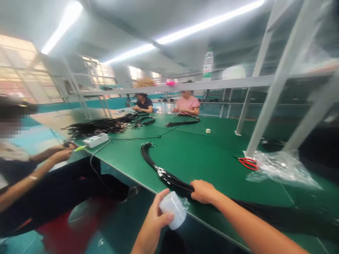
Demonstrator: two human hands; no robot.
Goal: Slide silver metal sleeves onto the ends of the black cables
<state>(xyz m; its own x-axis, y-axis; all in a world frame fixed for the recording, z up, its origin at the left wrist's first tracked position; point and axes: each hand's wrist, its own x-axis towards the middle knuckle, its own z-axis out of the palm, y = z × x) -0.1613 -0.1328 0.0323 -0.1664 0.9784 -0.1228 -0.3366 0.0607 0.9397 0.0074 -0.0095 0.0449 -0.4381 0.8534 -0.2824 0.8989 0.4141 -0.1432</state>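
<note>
A long bundle of black cables [173, 179] lies along the front of the green table, its far end curving away from me. White tags or connectors [160, 171] show part way along it. My right hand [203, 191] is closed around the bundle. In my left hand [158, 216], just past the table's front edge, is a white roll [173, 210], gripped between thumb and fingers. It looks like a roll of film or tape, with a loose clear piece [184, 203] at its side near the cables.
Red-handled pliers or cutters [248, 163] and a clear plastic bag [280, 169] lie by the rack post [275, 81]. A power strip [95, 140], cable piles [97, 126] and a small tape roll [208, 131] sit farther back. A co-worker's hands [65, 151] are at left; two people sit opposite.
</note>
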